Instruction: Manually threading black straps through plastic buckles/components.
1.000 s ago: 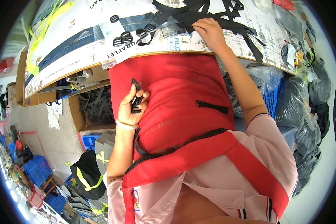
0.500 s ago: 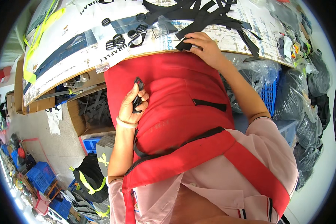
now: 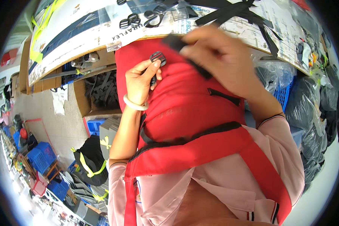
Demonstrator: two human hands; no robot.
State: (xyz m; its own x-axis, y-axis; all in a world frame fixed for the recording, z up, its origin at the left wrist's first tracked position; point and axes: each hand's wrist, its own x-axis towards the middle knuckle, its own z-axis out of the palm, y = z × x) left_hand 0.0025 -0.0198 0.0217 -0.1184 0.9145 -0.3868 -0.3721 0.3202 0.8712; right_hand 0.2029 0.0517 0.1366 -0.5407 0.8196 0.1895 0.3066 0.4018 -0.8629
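Note:
My left hand (image 3: 140,81) is closed on a small black plastic strap buckle (image 3: 158,58), its slotted face turned up between thumb and fingers over my red apron (image 3: 173,116). To its right my right hand (image 3: 218,56), smeared by motion, pinches a black webbing strap (image 3: 199,69). The strap's blurred front end reaches toward the buckle, a small gap apart, and its other end hangs below the hand. More loose black straps (image 3: 229,11) lie crossed on the table beyond. Several black buckles (image 3: 130,21) sit on the table near its front edge.
The worktable (image 3: 60,52) has a worn, paper-covered top. Below it at left is a cardboard box (image 3: 80,96) of dark strap pieces. At right are a blue crate (image 3: 284,92) and filled black plastic bags (image 3: 307,109). Yellow-green straps (image 3: 45,22) hang over the table's left end.
My right hand has lifted a black strap off the table and drawn it nearer. My left hand has risen to the right, turning the buckle's slotted face up.

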